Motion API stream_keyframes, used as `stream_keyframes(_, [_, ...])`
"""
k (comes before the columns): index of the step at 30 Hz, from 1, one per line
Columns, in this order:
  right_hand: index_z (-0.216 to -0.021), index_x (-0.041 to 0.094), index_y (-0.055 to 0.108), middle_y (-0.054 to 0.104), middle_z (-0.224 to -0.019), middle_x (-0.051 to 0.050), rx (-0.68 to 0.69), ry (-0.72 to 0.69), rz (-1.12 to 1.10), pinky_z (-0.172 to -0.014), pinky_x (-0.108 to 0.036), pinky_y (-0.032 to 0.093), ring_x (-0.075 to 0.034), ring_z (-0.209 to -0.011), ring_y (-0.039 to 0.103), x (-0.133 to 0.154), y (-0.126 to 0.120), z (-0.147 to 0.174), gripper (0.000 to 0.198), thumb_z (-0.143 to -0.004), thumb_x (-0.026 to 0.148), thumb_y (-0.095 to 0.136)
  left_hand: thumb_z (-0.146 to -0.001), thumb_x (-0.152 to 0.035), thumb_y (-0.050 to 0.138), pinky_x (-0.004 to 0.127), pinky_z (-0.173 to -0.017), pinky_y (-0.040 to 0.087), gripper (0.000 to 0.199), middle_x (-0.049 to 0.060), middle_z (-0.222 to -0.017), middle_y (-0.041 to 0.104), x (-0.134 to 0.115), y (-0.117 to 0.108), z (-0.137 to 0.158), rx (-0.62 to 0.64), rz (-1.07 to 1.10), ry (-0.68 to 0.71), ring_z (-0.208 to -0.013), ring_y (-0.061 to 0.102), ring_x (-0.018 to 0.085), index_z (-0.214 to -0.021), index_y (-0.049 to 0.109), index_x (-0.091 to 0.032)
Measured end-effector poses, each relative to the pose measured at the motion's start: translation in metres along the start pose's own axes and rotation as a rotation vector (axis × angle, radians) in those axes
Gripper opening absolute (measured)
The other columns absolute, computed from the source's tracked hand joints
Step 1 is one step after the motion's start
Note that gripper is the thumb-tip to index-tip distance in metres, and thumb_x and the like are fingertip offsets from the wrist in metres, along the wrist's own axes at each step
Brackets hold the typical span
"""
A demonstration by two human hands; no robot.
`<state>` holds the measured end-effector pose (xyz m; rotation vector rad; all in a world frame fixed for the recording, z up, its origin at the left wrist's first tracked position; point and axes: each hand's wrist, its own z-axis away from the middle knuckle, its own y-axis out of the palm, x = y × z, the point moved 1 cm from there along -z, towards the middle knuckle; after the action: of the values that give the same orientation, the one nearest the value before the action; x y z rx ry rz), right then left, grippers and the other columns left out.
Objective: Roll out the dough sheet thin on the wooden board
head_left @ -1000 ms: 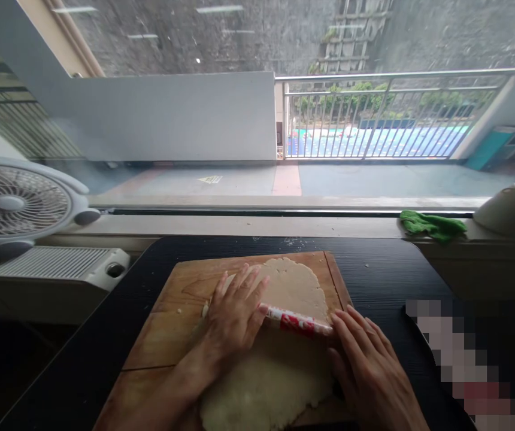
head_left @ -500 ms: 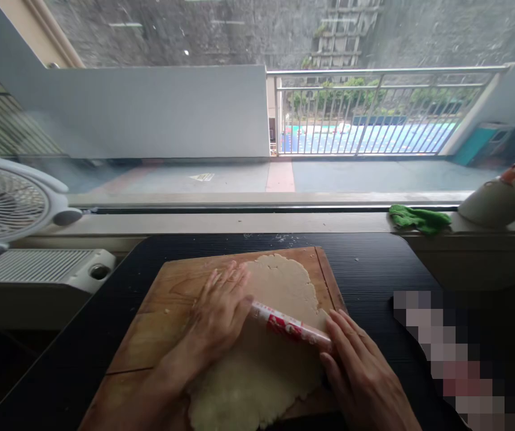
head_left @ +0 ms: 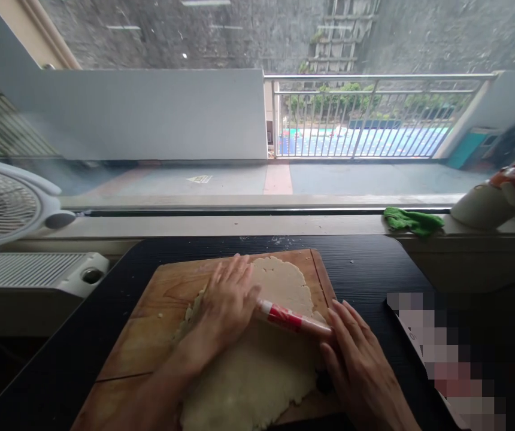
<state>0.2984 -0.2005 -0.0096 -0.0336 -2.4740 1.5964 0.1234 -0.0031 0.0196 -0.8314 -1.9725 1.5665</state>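
A rolling pin (head_left: 288, 318), wrapped in clear film with a red-and-white label, lies slantwise across a thin, ragged-edged sheet of dough (head_left: 244, 383). The dough covers much of a wooden board (head_left: 145, 335) and reaches past its front edge. My left hand (head_left: 228, 296) rests palm down over the pin's left end, its fingers stretched forward, slightly blurred. Against the right end is my right hand (head_left: 359, 353), fingers long and extended, thumb on the near side. Both ends of the pin are hidden under the hands.
The board lies on a black table (head_left: 356, 263). A blurred-out object (head_left: 437, 353) is at the right. Along the windowsill are a green cloth (head_left: 414, 221) and a pale pot (head_left: 482, 205). A white fan (head_left: 15, 203) stands at left above a ridged white appliance (head_left: 33, 272).
Both hands and the rolling pin have shifted slightly forward over the dough. The pin has turned, so its label shows differently. The whole view has moved a little.
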Motion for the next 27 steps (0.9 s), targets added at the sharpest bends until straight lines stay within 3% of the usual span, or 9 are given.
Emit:
stream_keyframes(2, [-0.138, 0.010, 0.032, 0.034, -0.143, -0.012, 0.002, -0.012, 0.005, -0.104, -0.040, 0.036, -0.026, -0.133, 0.025, 0.004, -0.002, 0.003, 0.060, -0.087, 0.039, 0.046, -0.091, -0.042, 0.027, 0.045, -0.112, 0.015, 0.053, 0.007, -0.145, 0.033, 0.005, -0.003, 0.022, -0.027, -0.016, -0.005, -0.137, 0.021, 0.023, -0.134, 0.043, -0.014])
stream_keyframes(4, [-0.136, 0.010, 0.034, 0.035, -0.142, -0.013, -0.004, 0.010, 0.007, -0.103, -0.042, 0.036, -0.027, -0.133, 0.027, 0.002, -0.002, -0.004, 0.060, -0.087, 0.041, 0.046, -0.091, -0.042, 0.027, 0.045, -0.112, 0.015, 0.053, 0.007, -0.144, 0.034, 0.004, 0.000, 0.013, -0.019, -0.015, -0.034, -0.137, 0.021, 0.023, -0.133, 0.044, -0.015])
stream_keyframes(9, [-0.122, 0.011, 0.051, 0.042, -0.136, -0.016, 0.031, 0.152, 0.013, -0.100, -0.047, 0.038, -0.029, -0.129, 0.034, -0.017, 0.001, -0.036, 0.046, -0.091, 0.041, 0.037, -0.091, -0.048, 0.020, 0.048, -0.109, 0.020, 0.057, 0.007, -0.140, 0.041, -0.011, 0.016, -0.083, 0.110, 0.077, -0.117, -0.134, 0.029, 0.022, -0.131, 0.046, -0.016])
stream_keyframes(11, [-0.118, 0.011, 0.055, 0.045, -0.134, -0.016, 0.051, 0.161, -0.001, -0.100, -0.046, 0.037, -0.028, -0.129, 0.034, -0.020, 0.001, -0.040, 0.043, -0.092, 0.039, 0.035, -0.091, -0.050, 0.018, 0.049, -0.108, 0.021, 0.060, 0.007, -0.140, 0.042, -0.015, 0.017, -0.102, 0.137, 0.101, -0.120, -0.133, 0.029, 0.022, -0.132, 0.045, -0.015])
stream_keyframes(13, [-0.118, 0.012, 0.055, 0.045, -0.135, -0.014, 0.066, 0.130, -0.023, -0.102, -0.044, 0.036, -0.027, -0.131, 0.032, -0.017, 0.001, -0.034, 0.041, -0.093, 0.037, 0.034, -0.092, -0.049, 0.017, 0.049, -0.108, 0.021, 0.059, 0.007, -0.140, 0.043, -0.015, 0.013, -0.091, 0.112, 0.093, -0.102, -0.133, 0.030, 0.023, -0.131, 0.046, -0.015])
stream_keyframes(18, [-0.134, 0.014, 0.039, 0.034, -0.143, -0.010, -0.003, 0.031, -0.023, -0.103, -0.047, 0.034, -0.028, -0.134, 0.024, -0.001, -0.002, -0.008, 0.052, -0.089, 0.039, 0.043, -0.091, -0.045, 0.025, 0.045, -0.112, 0.015, 0.054, 0.007, -0.142, 0.039, -0.002, 0.000, 0.008, -0.018, 0.007, -0.036, -0.136, 0.024, 0.023, -0.132, 0.045, -0.016])
stream_keyframes(20, [-0.137, 0.016, 0.036, 0.030, -0.145, -0.009, -0.007, 0.027, -0.012, -0.103, -0.049, 0.033, -0.029, -0.134, 0.023, 0.001, -0.002, -0.007, 0.054, -0.088, 0.040, 0.044, -0.090, -0.044, 0.028, 0.045, -0.112, 0.014, 0.055, 0.008, -0.144, 0.035, 0.001, -0.002, 0.024, -0.027, -0.007, -0.027, -0.137, 0.022, 0.024, -0.134, 0.043, -0.013])
stream_keyframes(22, [-0.135, 0.018, 0.040, 0.030, -0.146, -0.009, 0.006, 0.050, -0.004, -0.103, -0.051, 0.031, -0.029, -0.134, 0.022, -0.002, -0.002, -0.015, 0.051, -0.089, 0.039, 0.042, -0.091, -0.044, 0.026, 0.046, -0.112, 0.014, 0.055, 0.008, -0.143, 0.037, 0.000, 0.001, 0.009, -0.014, -0.005, -0.042, -0.136, 0.023, 0.024, -0.132, 0.044, -0.013])
stream_keyframes(27, [-0.119, 0.019, 0.055, 0.042, -0.137, -0.011, 0.071, 0.175, -0.012, -0.100, -0.050, 0.035, -0.029, -0.132, 0.028, -0.017, 0.001, -0.046, 0.038, -0.093, 0.037, 0.034, -0.091, -0.050, 0.021, 0.051, -0.108, 0.021, 0.059, 0.008, -0.137, 0.047, -0.011, 0.012, -0.082, 0.066, 0.083, -0.127, -0.133, 0.030, 0.025, -0.129, 0.048, -0.015])
